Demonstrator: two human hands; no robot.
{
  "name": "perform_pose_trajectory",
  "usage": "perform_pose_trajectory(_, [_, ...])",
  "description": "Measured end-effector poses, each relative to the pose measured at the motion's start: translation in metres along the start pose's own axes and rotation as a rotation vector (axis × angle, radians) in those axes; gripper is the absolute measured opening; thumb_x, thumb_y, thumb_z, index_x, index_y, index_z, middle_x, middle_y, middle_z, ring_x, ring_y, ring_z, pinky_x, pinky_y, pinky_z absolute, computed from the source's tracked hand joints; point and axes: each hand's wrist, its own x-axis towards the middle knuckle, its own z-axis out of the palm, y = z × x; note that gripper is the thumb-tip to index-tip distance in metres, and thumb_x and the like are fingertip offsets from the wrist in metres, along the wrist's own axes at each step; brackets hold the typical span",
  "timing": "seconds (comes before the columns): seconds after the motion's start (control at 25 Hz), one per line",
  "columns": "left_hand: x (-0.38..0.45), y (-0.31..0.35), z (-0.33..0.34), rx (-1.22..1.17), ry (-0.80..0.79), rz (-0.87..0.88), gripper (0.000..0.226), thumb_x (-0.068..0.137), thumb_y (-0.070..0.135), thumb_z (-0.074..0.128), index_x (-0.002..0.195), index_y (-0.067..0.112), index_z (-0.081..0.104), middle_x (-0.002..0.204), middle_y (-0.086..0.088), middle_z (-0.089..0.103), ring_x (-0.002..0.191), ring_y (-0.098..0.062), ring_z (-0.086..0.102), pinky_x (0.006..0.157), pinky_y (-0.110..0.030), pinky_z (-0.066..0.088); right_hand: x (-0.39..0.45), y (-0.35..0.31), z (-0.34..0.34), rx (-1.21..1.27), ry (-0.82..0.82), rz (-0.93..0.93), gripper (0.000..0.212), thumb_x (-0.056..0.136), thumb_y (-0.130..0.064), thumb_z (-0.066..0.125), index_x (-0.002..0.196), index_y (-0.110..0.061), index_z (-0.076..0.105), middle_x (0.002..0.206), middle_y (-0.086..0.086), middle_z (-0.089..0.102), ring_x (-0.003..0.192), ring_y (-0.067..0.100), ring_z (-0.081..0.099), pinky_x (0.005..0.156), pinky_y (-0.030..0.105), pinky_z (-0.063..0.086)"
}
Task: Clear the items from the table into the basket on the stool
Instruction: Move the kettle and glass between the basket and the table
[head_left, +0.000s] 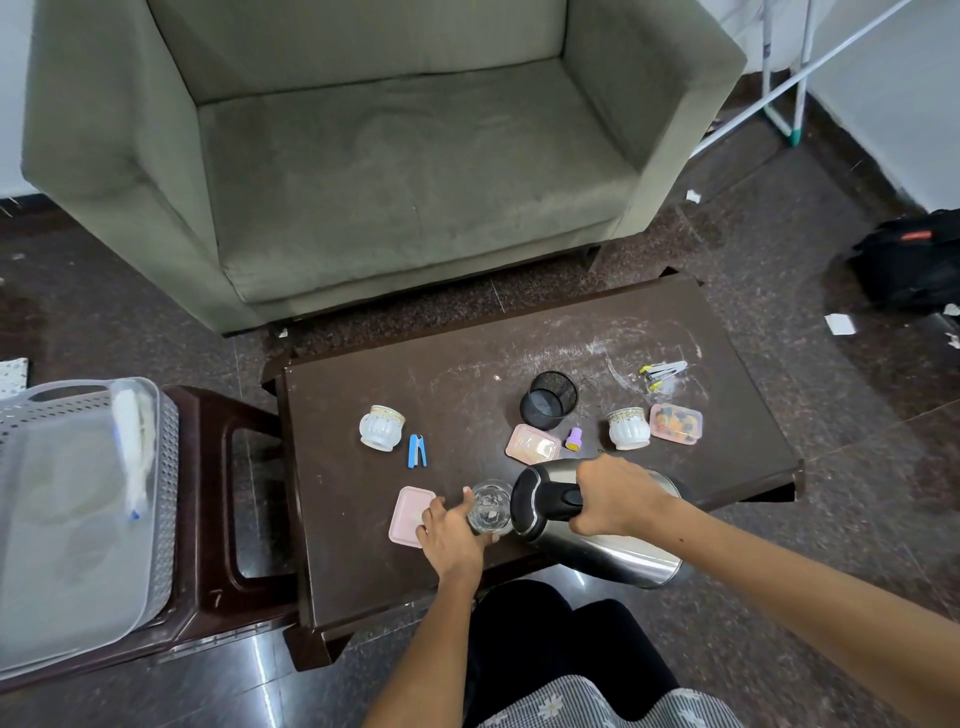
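My right hand (618, 496) grips the black handle of a steel kettle (602, 551), tilted with its top toward a clear glass (491, 504). My left hand (452, 535) is wrapped around that glass near the front of the dark brown table (363, 571). A pink lid (408, 512) lies just left of my left hand. Two white cups (381, 427) (628, 428), a blue clip (416, 451), a pink box (534, 443), a black mesh holder (548, 407), a small purple item (574, 439) and a box of coloured pieces (675, 423) lie on the table. The grey basket (169, 467) stands on the stool (249, 519) at left.
A grey-green armchair (363, 156) stands behind the table. Yellow-tipped clips (662, 371) lie at the table's far right. A black bag (914, 265) and paper scraps are on the floor at right. A white rack (789, 88) stands at top right.
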Motion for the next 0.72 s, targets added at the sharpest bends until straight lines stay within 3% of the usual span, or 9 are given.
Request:
perform_pose_trajectory(0.28, [0.0004,0.0007,-0.0012,-0.006,-0.006,-0.022,0.075,0.067,0.044,0.078,0.134,0.04,0.045,0.136,-0.008,0.043,0.125,-0.024,0.04,0.1,-0.038,0.033,0.0008,-0.0002,0.0005,0.018,0.002,0.012,0.038,0.069,-0.023,0.061,0.053,-0.011,0.029,0.054,0.002,0.033,0.064,0.03,0.044,0.042,0.023,0.021])
perform_pose_trajectory(0.72, [0.0031,0.0002,-0.0011,-0.015,-0.018,-0.028,0.075,0.065,0.045,0.079,0.132,0.039,0.046,0.138,-0.007,0.042,0.127,-0.024,0.038,0.099,-0.037,0.033,0.0018,0.0043,0.0064,0.007,0.014,0.033,0.039,0.068,-0.026,0.062,0.053,-0.012,0.029,0.054,0.002,0.033,0.062,0.03,0.044,0.041,0.022,0.02])
